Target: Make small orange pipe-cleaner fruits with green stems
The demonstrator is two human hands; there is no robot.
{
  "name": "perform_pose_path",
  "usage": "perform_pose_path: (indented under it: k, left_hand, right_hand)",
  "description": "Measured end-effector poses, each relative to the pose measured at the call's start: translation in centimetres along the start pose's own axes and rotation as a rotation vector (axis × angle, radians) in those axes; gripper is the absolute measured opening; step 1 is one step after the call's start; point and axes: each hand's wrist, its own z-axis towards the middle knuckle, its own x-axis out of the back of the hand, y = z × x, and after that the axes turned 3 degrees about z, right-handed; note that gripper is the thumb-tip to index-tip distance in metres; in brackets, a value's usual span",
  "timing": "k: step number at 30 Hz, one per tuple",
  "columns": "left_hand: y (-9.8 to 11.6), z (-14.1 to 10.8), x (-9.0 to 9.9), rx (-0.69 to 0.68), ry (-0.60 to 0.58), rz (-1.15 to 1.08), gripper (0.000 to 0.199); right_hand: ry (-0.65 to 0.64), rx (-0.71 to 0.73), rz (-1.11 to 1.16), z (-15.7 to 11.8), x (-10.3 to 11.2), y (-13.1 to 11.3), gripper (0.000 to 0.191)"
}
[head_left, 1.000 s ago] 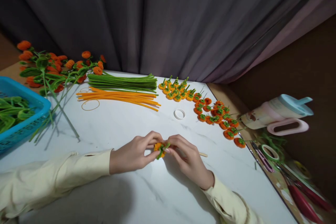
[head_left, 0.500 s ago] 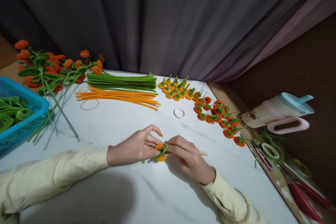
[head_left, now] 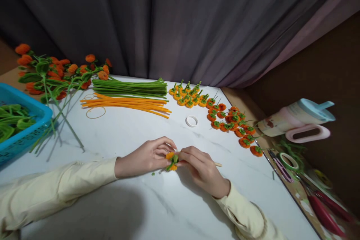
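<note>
Between my two hands, low over the white table, is a small yellow-orange fuzzy piece (head_left: 171, 166) with green strips on top. My left hand (head_left: 150, 157) pinches it from the left, thumb below and the other fingers curled above. From the right, my right hand (head_left: 201, 167) has its fingertips pressed together at the green part. A thin pale stick (head_left: 218, 164) pokes out behind my right hand; how it is held is hidden. Beyond my hands lies a white ring (head_left: 191, 121).
Green stems (head_left: 129, 88) and orange stems (head_left: 123, 101) lie at the back, near yellow pieces (head_left: 189, 103) and orange pieces (head_left: 225, 126). A blue basket (head_left: 42, 118) and flowers (head_left: 90, 58) are left; a cup (head_left: 281, 119), tape (head_left: 289, 161) and red-handled pliers (head_left: 323, 212) right.
My left index finger has come down closer to my right fingertips. The green part on the yellow-orange piece has shifted slightly; my right hand has barely moved.
</note>
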Motion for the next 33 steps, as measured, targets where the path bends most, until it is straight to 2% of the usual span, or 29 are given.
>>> perform_pose_path:
  k: [3,8,11,25,28,33]
  left_hand:
    - [-0.3,0.0,-0.1,-0.034,0.009,0.025,0.022]
    - [-0.5,0.0,-0.3,0.031,0.008,0.008,0.023]
    - [-0.7,0.0,-0.4,0.047,0.033,0.003,0.022]
    - [-1.0,-0.2,-1.1,-0.031,0.168,-0.017,0.011]
    - [-0.5,-0.2,-0.8,0.045,0.114,-0.111,0.016]
    - [-0.3,0.0,-0.2,0.252,-0.034,-0.431,0.021]
  right_hand:
    - [0.04,-0.017,-0.031,-0.3,0.0,0.0,0.018]
    - [0.017,0.073,-0.151,-0.4,0.1,-0.2,0.029]
    - [0.003,0.127,-0.219,-0.2,0.2,-0.5,0.027]
    - [0.024,0.226,-0.395,-0.1,0.0,-1.0,0.024]
    - [0.032,0.256,-0.416,-0.2,0.1,-1.0,0.025]
    - [0.037,0.278,-0.41,-0.2,0.4,-0.9,0.023]
